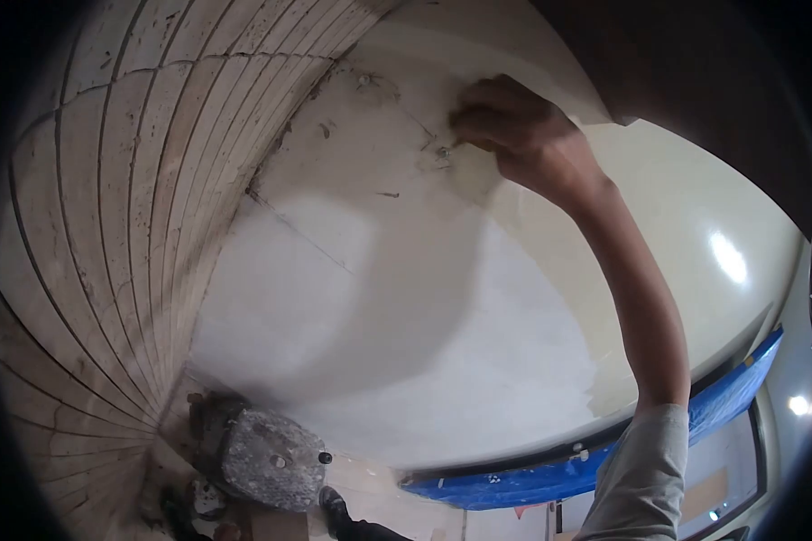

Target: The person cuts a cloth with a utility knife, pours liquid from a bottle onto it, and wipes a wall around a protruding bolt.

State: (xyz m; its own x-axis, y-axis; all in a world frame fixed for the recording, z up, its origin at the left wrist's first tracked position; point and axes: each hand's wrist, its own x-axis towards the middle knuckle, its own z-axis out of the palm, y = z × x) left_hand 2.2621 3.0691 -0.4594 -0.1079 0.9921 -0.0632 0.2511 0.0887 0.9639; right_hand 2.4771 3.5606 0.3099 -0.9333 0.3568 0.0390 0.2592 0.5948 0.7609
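Note:
My right hand point(505, 126) is raised against the wall, its fingers bent and closed. Whatever is in its grip, if anything, is hidden by the fingers and shadow. Around it the wall point(397, 334) carries a broad whitish matte patch, bordered by glossy cream paint point(659, 216) to the right. Just left of my knuckles is a small rough spot point(442, 153) with scratch marks. Another damaged spot point(364, 81) lies further up and left. My arm's shadow falls across the pale patch. My left hand is out of sight.
Worn, grooved pale panelling point(144, 162) meets the wall along the left. Below stands a grey, spattered object with a flat top point(275, 460), and a dark shoe point(334, 505) is near it. Blue sheeting point(514, 482) runs along the lower right. A dark overhang point(695, 72) fills the upper right.

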